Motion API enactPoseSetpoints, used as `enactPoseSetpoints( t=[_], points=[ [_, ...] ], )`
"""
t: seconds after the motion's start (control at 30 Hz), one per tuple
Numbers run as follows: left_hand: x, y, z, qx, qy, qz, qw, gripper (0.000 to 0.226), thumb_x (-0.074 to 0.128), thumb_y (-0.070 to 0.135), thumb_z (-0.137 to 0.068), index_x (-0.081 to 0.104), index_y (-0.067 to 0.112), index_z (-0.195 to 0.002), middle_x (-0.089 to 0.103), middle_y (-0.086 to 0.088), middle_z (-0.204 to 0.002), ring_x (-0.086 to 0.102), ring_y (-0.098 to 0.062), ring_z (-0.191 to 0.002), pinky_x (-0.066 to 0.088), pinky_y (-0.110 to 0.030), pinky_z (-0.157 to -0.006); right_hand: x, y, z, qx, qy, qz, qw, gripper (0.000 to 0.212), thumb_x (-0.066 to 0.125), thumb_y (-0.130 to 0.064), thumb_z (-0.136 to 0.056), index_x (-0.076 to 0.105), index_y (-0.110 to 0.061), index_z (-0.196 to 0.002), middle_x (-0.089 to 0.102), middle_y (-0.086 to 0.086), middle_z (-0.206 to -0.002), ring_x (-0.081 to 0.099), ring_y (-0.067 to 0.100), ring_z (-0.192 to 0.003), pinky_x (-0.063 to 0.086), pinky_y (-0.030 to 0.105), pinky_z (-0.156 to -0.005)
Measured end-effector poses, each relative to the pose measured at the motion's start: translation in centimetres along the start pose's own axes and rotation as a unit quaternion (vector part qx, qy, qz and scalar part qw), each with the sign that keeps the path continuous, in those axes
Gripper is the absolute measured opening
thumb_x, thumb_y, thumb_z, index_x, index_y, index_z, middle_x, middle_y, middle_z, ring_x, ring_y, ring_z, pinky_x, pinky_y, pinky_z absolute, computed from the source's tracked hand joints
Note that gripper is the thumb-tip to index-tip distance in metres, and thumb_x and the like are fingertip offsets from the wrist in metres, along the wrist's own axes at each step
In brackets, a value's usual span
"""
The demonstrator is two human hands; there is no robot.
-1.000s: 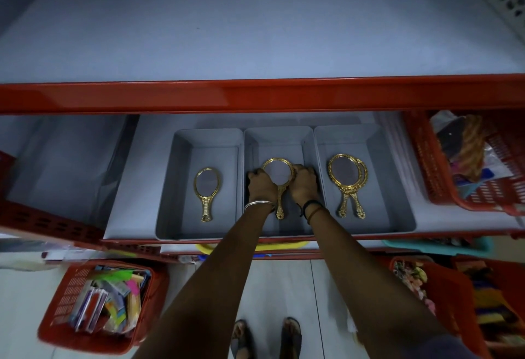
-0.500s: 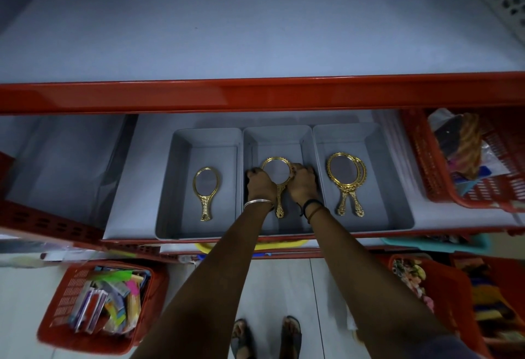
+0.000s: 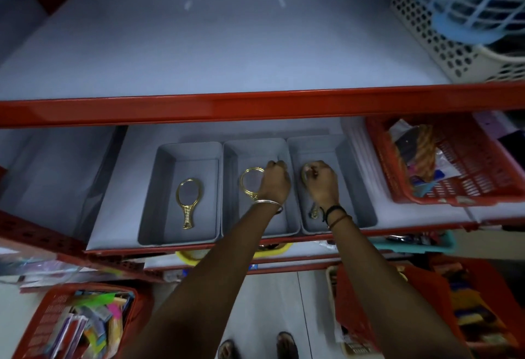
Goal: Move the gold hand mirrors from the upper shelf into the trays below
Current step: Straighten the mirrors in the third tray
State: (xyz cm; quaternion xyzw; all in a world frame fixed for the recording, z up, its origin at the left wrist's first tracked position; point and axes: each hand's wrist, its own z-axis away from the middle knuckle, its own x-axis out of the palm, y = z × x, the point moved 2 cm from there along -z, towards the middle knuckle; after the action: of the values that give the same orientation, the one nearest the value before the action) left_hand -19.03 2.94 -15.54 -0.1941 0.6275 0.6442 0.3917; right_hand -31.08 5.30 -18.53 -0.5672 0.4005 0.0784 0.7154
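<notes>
Three grey trays stand side by side on the lower shelf. A gold hand mirror (image 3: pixel 189 197) lies flat in the left tray (image 3: pixel 207 225). In the middle tray (image 3: pixel 231 211) lies another gold mirror (image 3: pixel 249 181); my left hand (image 3: pixel 274 182) is closed on its right rim. My right hand (image 3: pixel 321 181) is down in the right tray (image 3: pixel 355 188), fingers curled on the head of the gold mirrors (image 3: pixel 305 172) there, which it mostly covers. Only that rim and a handle tip show. The upper shelf (image 3: pixel 227 46) shows a bare grey surface.
The upper shelf's red front edge (image 3: pixel 255 106) runs across just above the trays. A red basket (image 3: pixel 466 188) of goods sits right of the trays, with white and blue baskets (image 3: pixel 460 32) above it. Red baskets (image 3: pixel 42 319) of packets stand on the floor, left and right of my feet.
My right hand left the middle tray's mirror and moved right onto the mirrors in the right tray. My left hand stayed on the middle mirror. The view tilted up.
</notes>
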Motion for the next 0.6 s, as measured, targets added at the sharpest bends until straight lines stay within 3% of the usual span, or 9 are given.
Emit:
enactPoseSetpoints(
  t=[0.1, 0.23, 0.37, 0.6],
  points=[
    [2.8, 2.3, 0.9, 0.012, -0.039, 0.012, 0.999, 0.030, 0.041, -0.006, -0.090, 0.061, -0.010, -0.110, 0.059, -0.030, -0.115, 0.057, -0.039, -0.108, 0.044, -0.036, -0.092, -1.7, 2.8, -0.5, 0.077, -0.001, 0.051, 0.996, 0.026, 0.052, -0.009, -0.088, 0.064, 0.006, -0.106, 0.066, 0.025, -0.112, 0.064, 0.038, -0.102, 0.051, 0.036, -0.078],
    [6.9, 3.1, 1.3, -0.050, -0.114, 0.003, 0.992, 0.029, 0.044, -0.006, -0.090, 0.060, -0.014, -0.113, 0.060, -0.029, -0.120, 0.060, -0.038, -0.110, 0.049, -0.035, -0.093, -2.7, 6.0, -0.4, 0.164, -0.074, 0.108, 0.978, 0.030, 0.058, -0.018, -0.081, 0.067, 0.003, -0.100, 0.069, 0.024, -0.110, 0.066, 0.038, -0.100, 0.053, 0.037, -0.081],
    [8.9, 3.4, 1.5, -0.096, -0.152, -0.027, 0.983, 0.031, 0.047, -0.004, -0.092, 0.055, -0.010, -0.121, 0.058, -0.025, -0.128, 0.055, -0.034, -0.121, 0.045, -0.033, -0.100, -2.4, 7.1, 0.4, 0.123, -0.199, 0.150, 0.961, 0.027, 0.053, -0.016, -0.089, 0.069, 0.000, -0.105, 0.067, 0.020, -0.117, 0.062, 0.034, -0.109, 0.050, 0.034, -0.090],
    [9.5, 3.3, 1.3, -0.125, -0.135, -0.038, 0.982, 0.027, 0.048, -0.001, -0.092, 0.061, -0.009, -0.114, 0.063, -0.022, -0.123, 0.059, -0.032, -0.117, 0.047, -0.032, -0.098, -2.4, 8.6, -0.5, 0.162, -0.186, 0.037, 0.968, 0.020, 0.057, -0.013, -0.088, 0.070, -0.001, -0.080, 0.069, 0.019, -0.089, 0.065, 0.026, -0.087, 0.051, 0.031, -0.074]
  ],
)
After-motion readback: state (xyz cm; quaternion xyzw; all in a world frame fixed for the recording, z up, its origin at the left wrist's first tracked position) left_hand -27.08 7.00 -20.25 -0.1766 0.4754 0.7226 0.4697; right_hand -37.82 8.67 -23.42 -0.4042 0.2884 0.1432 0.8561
